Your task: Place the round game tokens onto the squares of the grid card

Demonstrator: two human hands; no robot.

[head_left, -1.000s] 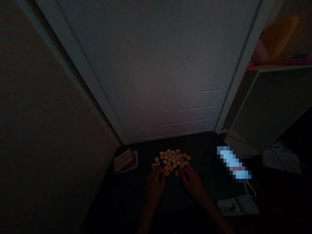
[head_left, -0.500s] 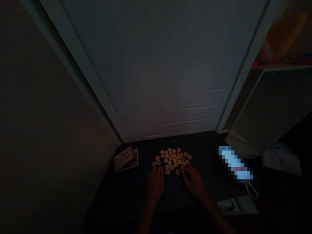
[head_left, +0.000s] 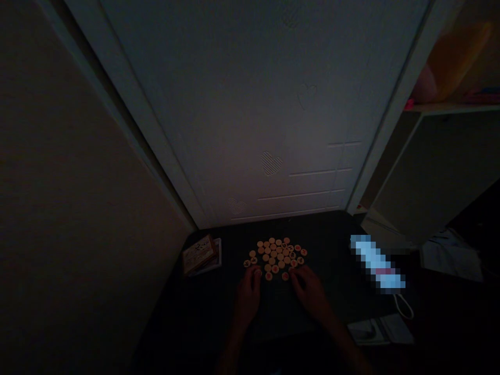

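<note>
Many round, pale wooden Chinese chess pieces (head_left: pixel 273 250) lie in a loose cluster on a dark table (head_left: pixel 281 312). Some show red or black marks; others look plain. At the cluster's near left, my left hand (head_left: pixel 248 294) pinches one chess piece (head_left: pixel 258 272) between thumb and fingers. My right hand (head_left: pixel 309 289) rests at the near right, its fingers bent and fingertips drawn together. They are beside a red-marked piece (head_left: pixel 285 276); whatever they may hold is hidden. The light is very dim.
A patterned wooden box (head_left: pixel 199 254) sits on a pale-edged flat item at the table's left. A blurred bright object (head_left: pixel 377 263) lies at the right, with a white cord loop (head_left: pixel 404 306) and papers (head_left: pixel 380 330) nearby. A pale panel (head_left: pixel 269 114) with hearts rises behind.
My left hand's fingers have turned and shifted slightly, so the piece in its pinch now shows more. My right hand and the cluster look the same.
</note>
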